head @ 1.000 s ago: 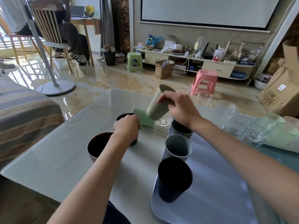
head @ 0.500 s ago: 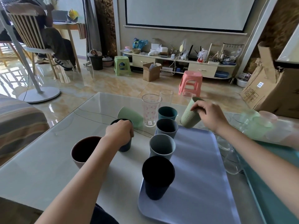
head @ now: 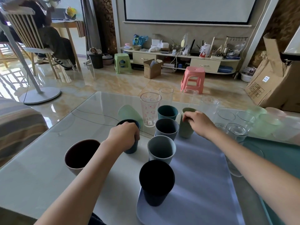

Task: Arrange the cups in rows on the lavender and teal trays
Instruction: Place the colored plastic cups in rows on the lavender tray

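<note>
Right hand (head: 197, 121): our fingers wrap the sage cup (head: 185, 127), upright at the far end of the lavender tray (head: 199, 168), starting a second row | left hand (head: 125, 137): fingers closed around the dark teal cup (head: 132, 147) on the table (head: 40, 168), staged for placing next.

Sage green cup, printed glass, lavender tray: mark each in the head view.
sage green cup (head: 185, 130), head view, lower side wall below the right hand
printed glass (head: 150, 111), head view, middle of its wall
lavender tray (head: 203, 176), head view, bare floor
</note>
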Demonstrator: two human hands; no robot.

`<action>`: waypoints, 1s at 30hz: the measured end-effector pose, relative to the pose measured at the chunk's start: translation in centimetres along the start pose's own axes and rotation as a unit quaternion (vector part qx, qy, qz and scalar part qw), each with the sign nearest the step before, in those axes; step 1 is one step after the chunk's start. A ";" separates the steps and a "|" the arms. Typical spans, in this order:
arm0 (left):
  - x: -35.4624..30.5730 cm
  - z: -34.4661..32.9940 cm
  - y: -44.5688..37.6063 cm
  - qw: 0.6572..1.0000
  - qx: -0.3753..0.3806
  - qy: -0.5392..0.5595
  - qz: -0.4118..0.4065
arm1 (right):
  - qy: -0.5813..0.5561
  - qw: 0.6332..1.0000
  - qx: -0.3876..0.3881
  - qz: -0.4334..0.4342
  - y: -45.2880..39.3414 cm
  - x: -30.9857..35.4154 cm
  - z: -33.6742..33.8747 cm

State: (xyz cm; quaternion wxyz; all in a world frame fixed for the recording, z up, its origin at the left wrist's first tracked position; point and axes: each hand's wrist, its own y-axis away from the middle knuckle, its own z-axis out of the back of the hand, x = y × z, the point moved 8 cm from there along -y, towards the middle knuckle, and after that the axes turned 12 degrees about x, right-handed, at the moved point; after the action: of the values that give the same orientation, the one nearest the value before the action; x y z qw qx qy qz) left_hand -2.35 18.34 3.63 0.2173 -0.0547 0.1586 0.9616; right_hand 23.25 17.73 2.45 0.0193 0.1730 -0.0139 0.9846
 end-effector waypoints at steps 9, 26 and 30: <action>-0.8 0.0 0.4 1.000 0.006 0.013 -0.010 | 0.061 0.997 0.050 0.014 0.2 2.0 -1.1; 0.3 5.9 2.9 0.978 -0.174 0.116 0.020 | -0.121 0.981 -0.110 0.106 3.2 8.5 4.0; -1.7 8.1 4.7 0.962 -0.238 0.134 -0.026 | -0.214 0.971 0.030 0.101 2.0 12.5 1.5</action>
State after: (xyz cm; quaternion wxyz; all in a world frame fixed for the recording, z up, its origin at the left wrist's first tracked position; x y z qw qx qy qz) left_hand -3.16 16.25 12.92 0.1998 -0.2374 -0.0482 0.9494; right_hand 11.92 16.12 8.09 -0.0892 0.3776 -0.0058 0.9216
